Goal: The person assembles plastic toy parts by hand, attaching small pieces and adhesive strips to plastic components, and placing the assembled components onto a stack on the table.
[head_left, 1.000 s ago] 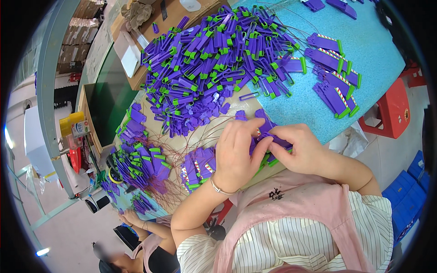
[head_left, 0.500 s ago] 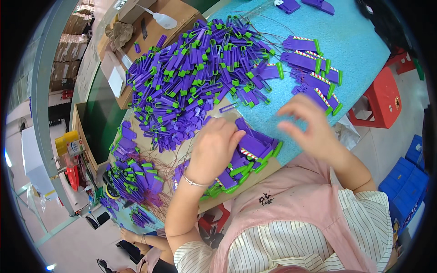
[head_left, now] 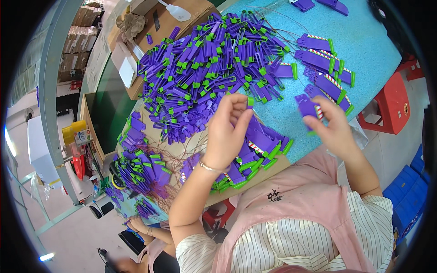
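Note:
Fingers curled, my left hand (head_left: 227, 132) pinches a small purple piece with a green end (head_left: 250, 102) above the front of the table. My right hand (head_left: 336, 127) grips a flat purple panel (head_left: 307, 106) with a red-and-white striped edge; it is slightly blurred. Just below my left hand lies a stack of similar purple panels (head_left: 261, 139) with green ends. A big heap of purple loop-shaped pieces with green ends (head_left: 195, 68) rises beyond my left hand. Several striped panels (head_left: 316, 59) lie in an overlapping row beyond my right hand.
Thin wires (head_left: 175, 159) tangle across the table's left part, beside more purple-green pieces (head_left: 136, 168). A white squeeze bottle (head_left: 178, 12) lies at the back. Red stools (head_left: 387, 104) and blue crates (head_left: 407, 191) stand at the right. Another person's arm (head_left: 150, 232) shows at lower left.
My right hand, empty before, now holds a striped purple panel. My left hand has lifted from the stack with a small purple-green piece between its fingers. The whole view has shifted slightly.

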`<state>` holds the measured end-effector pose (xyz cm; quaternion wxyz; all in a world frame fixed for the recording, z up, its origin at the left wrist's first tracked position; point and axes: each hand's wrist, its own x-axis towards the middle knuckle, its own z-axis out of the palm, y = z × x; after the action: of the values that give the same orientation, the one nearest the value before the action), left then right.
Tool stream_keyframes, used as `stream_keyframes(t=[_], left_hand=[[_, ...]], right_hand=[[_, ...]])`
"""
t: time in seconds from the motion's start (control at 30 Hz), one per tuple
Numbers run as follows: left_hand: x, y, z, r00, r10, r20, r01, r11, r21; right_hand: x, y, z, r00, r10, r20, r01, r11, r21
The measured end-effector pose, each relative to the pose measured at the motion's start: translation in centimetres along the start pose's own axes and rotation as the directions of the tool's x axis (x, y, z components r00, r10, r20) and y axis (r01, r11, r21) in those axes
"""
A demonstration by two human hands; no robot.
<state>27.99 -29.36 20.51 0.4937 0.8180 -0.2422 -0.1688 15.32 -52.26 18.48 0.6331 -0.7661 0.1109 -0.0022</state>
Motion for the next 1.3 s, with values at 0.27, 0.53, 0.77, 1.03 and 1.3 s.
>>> stream_keyframes(t=[0.27,0.53,0.77,1.03,1.3], left_hand=[[-3.6,3.2,0.4,0.987,-0.157,0.04,0.155,0.836,-0.526],[-4.0,3.1,-1.8,0.968,0.002,0.249,0.029,0.992,-0.121],[-5.1,2.6,-1.6,0.955,-0.263,0.139,0.296,0.885,-0.36],[-6.2,4.0,-0.4,0.967,-0.194,0.162,0.195,0.981,0.008],[-4.2,3.0,-2.9,0.979,-0.205,-0.011,0.139,0.699,-0.701]], right_hand=[[1.4,-4.2,4.8,0.863,0.139,0.486,-0.43,0.706,0.562],[0.7,-3.9,5.3,0.74,0.207,0.641,-0.448,0.862,0.239],[1.4,-5.2,5.9,0.914,-0.108,0.392,0.108,0.994,0.023],[0.9,-5.5,7.5,0.784,-0.032,0.62,0.055,0.998,-0.019],[0.9,-5.0,6.4,0.825,0.014,0.565,-0.195,0.945,0.262]])
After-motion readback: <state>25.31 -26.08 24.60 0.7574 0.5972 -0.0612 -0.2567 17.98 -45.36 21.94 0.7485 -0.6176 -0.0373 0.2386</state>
